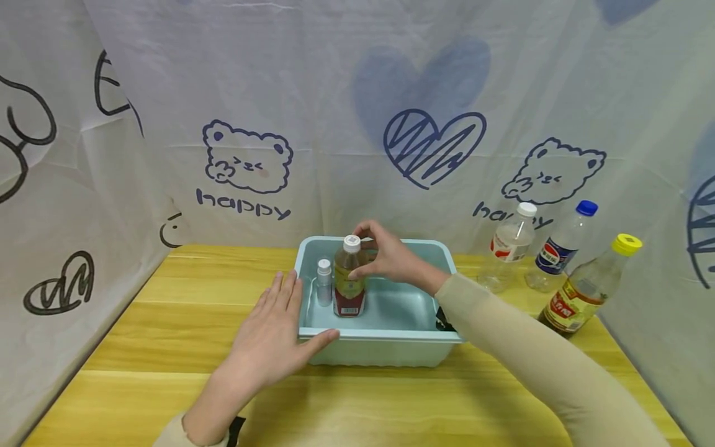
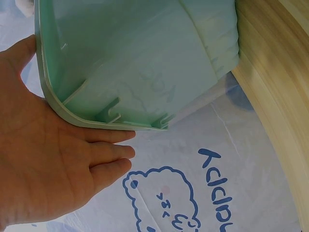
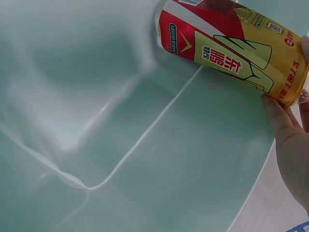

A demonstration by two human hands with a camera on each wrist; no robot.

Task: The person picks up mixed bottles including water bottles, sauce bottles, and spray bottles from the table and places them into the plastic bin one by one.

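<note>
A pale green plastic bin (image 1: 385, 351) stands on the table. Inside, at the left, is a drink bottle (image 1: 349, 297) with a white cap and a red and yellow label. My right hand (image 1: 391, 254) grips its upper part from the right; the label (image 3: 222, 60) fills the top of the right wrist view. Left of it stands a small clear bottle (image 1: 324, 287) with a white cap. My left hand (image 1: 268, 341) rests against the bin's left front corner, fingers straight along the rim (image 2: 82, 122) and thumb out over the front edge.
On the table to the right of the bin stand a clear bottle (image 1: 511, 245) with a white cap, a Pepsi bottle (image 1: 554, 256) with a blue cap, and a yellow-capped bottle (image 1: 575, 304) of dark liquid. A printed white cloth (image 1: 335, 112) hangs behind the wooden table (image 1: 167, 323).
</note>
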